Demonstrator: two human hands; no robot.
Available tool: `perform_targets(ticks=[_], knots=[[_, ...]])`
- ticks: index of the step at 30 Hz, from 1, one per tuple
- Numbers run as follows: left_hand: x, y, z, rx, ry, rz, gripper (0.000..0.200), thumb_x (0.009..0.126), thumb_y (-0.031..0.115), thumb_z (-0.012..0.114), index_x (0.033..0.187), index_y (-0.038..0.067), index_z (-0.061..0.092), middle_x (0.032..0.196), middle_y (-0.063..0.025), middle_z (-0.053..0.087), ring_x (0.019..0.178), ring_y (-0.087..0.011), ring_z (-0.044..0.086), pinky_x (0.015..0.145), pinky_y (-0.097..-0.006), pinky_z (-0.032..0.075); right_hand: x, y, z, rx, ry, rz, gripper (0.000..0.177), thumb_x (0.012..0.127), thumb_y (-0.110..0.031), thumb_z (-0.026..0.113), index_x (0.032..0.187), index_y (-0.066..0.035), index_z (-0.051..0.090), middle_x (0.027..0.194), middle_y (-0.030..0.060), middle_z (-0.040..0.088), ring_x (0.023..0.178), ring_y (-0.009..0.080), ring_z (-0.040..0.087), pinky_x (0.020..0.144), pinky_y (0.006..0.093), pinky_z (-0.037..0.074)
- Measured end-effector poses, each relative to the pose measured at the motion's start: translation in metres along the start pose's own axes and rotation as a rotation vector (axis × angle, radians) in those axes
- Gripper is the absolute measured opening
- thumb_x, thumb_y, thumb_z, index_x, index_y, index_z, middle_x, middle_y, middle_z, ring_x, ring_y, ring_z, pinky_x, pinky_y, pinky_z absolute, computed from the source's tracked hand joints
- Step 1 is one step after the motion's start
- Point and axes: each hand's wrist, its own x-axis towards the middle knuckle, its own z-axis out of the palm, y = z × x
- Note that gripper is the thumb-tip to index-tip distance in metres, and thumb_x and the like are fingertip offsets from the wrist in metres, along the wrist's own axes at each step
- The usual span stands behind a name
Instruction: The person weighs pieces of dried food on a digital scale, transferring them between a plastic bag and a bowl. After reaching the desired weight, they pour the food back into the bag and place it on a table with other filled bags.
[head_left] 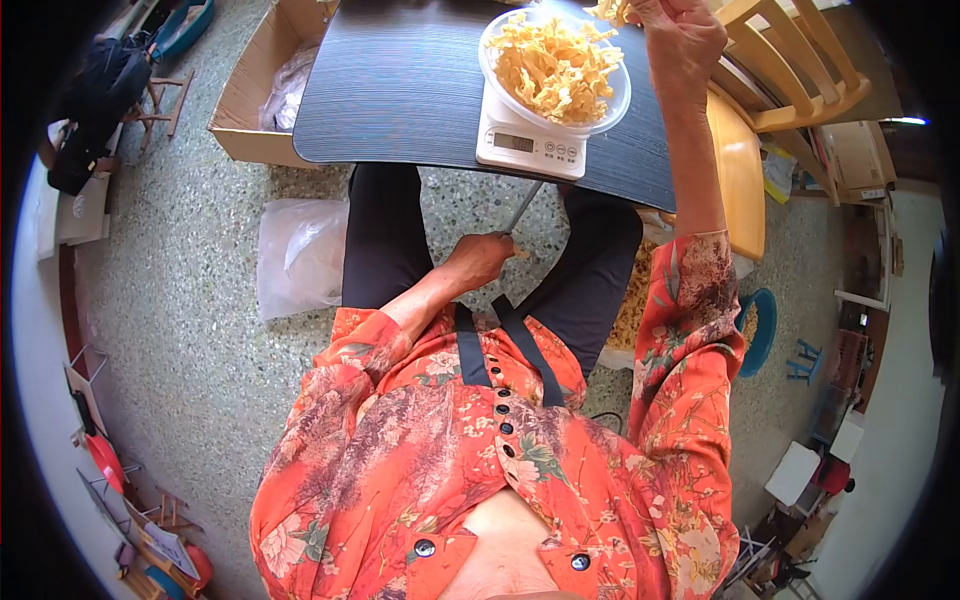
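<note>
On the dark table [400, 90] stands a white digital scale [530, 150] near the front edge. A clear round bowl [612, 115] rests on it, heaped with pale yellow dried pieces [555, 65]. My right hand [685, 35] is raised at the right of the bowl, closed on some dried pieces [610, 10] that hang beside the bowl's rim. My left hand [480, 260] is low, between my knees and in front of the table edge, its fingers curled with a small pale bit at the fingertips. The scale's digits are too small to read surely.
An open cardboard box [240, 110] with plastic inside stands left of the table. A plastic bag [300, 260] lies on the floor. At the right are a wooden chair [735, 170] and a blue basin [762, 330]. More yellow pieces [632, 300] lie beside my right leg.
</note>
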Motion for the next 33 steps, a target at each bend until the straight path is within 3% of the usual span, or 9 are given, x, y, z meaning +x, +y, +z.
perform_targets(ticks=[6, 8, 15, 22, 24, 30, 33], knots=[[0.001, 0.003, -0.002, 0.003, 0.000, -0.006, 0.013, 0.091, 0.015, 0.057, 0.095, 0.004, 0.061, 0.093, -0.0185, 0.064, 0.083, -0.0407, 0.064, 0.070, -0.0489, 0.050, -0.003, -0.005, -0.003, 0.020, 0.021, -0.020, 0.013, 0.088, -0.008, 0.073, 0.098, 0.000, 0.069, 0.083, 0.0015, 0.070, 0.070, 0.0059, 0.061, 0.061, 0.0200, 0.049], [0.002, 0.005, -0.003, 0.013, -0.038, -0.037, 0.015, 0.083, 0.004, 0.054, 0.094, 0.000, 0.062, 0.093, -0.0204, 0.066, 0.085, -0.0413, 0.065, 0.069, -0.0496, 0.051, -0.004, -0.004, -0.003, 0.007, 0.024, -0.025, 0.013, 0.088, -0.008, 0.073, 0.098, 0.000, 0.068, 0.083, 0.0015, 0.070, 0.069, 0.0059, 0.061, 0.060, 0.0200, 0.049], [0.003, 0.004, -0.003, 0.042, -0.016, 0.004, 0.013, 0.082, 0.003, 0.055, 0.094, 0.001, 0.061, 0.089, -0.0211, 0.065, 0.082, -0.0418, 0.065, 0.068, -0.0497, 0.051, -0.006, -0.001, -0.006, 0.068, -0.092, 0.074, 0.009, 0.088, -0.004, 0.072, 0.095, 0.001, 0.068, 0.073, 0.0022, 0.066, 0.057, 0.0058, 0.057, 0.050, 0.0201, 0.045], [0.001, 0.002, 0.001, 0.024, -0.018, -0.005, 0.014, 0.081, 0.002, 0.055, 0.093, 0.001, 0.062, 0.089, -0.0210, 0.065, 0.082, -0.0413, 0.066, 0.069, -0.0494, 0.052, -0.007, -0.004, -0.011, 0.028, -0.157, 0.133, 0.010, 0.089, -0.006, 0.071, 0.095, 0.002, 0.068, 0.073, 0.0020, 0.066, 0.057, 0.0053, 0.056, 0.050, 0.0206, 0.045], [0.002, -0.001, 0.002, 0.031, -0.052, -0.024, 0.012, 0.088, 0.011, 0.055, 0.093, 0.003, 0.062, 0.093, -0.0189, 0.064, 0.083, -0.0404, 0.064, 0.070, -0.0502, 0.050, -0.008, -0.007, -0.013, 0.015, -0.184, 0.124, 0.011, 0.090, -0.007, 0.071, 0.095, 0.003, 0.068, 0.073, 0.0016, 0.066, 0.057, 0.0050, 0.056, 0.050, 0.0208, 0.045], [0.002, -0.001, 0.002, 0.053, -0.046, 0.000, 0.012, 0.086, 0.009, 0.055, 0.094, 0.003, 0.061, 0.091, -0.0178, 0.062, 0.082, -0.0397, 0.064, 0.069, -0.0485, 0.051, -0.013, -0.019, -0.016, -0.129, -0.264, 0.123, 0.013, 0.087, -0.009, 0.073, 0.094, 0.001, 0.070, 0.072, 0.0000, 0.065, 0.059, 0.0042, 0.055, 0.052, 0.0205, 0.044], [0.001, 0.000, 0.002, 0.038, -0.037, -0.003, 0.013, 0.084, 0.008, 0.055, 0.095, 0.004, 0.061, 0.090, -0.0175, 0.062, 0.082, -0.0392, 0.064, 0.068, -0.0482, 0.051, -0.017, -0.028, -0.016, -0.231, -0.245, 0.028, 0.012, 0.087, -0.009, 0.074, 0.093, 0.000, 0.071, 0.071, 0.0006, 0.065, 0.060, 0.0053, 0.056, 0.053, 0.0213, 0.045]])
